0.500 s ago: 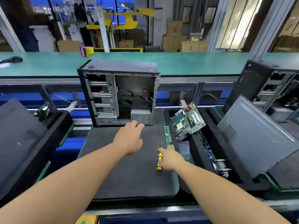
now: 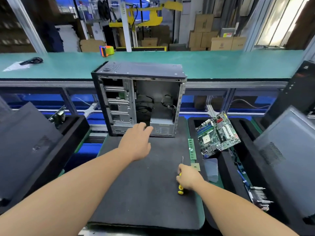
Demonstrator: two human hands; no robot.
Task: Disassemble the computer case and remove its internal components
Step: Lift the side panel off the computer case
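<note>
An open computer case (image 2: pixel 139 99) stands upright at the far end of a black foam mat (image 2: pixel 144 193), its side panel off. Inside I see drive bays on the left, loose cables and a grey power supply (image 2: pixel 162 126) at the bottom. My left hand (image 2: pixel 136 142) reaches forward with straight fingers to the case's lower front edge, holding nothing. My right hand (image 2: pixel 188 178) grips a yellow-handled screwdriver (image 2: pixel 180 189) lying on the mat, its thin shaft pointing away from me.
A green motherboard (image 2: pixel 218 133) leans in the black foam tray on the right. A RAM stick (image 2: pixel 191 149) and a small chip (image 2: pixel 195 166) lie at the mat's right edge. A grey side panel (image 2: pixel 286 142) leans at right, another dark panel (image 2: pixel 25 142) at left.
My left hand has stretched slightly further toward the bottom of the case. My right hand stays on the screwdriver at the same spot.
</note>
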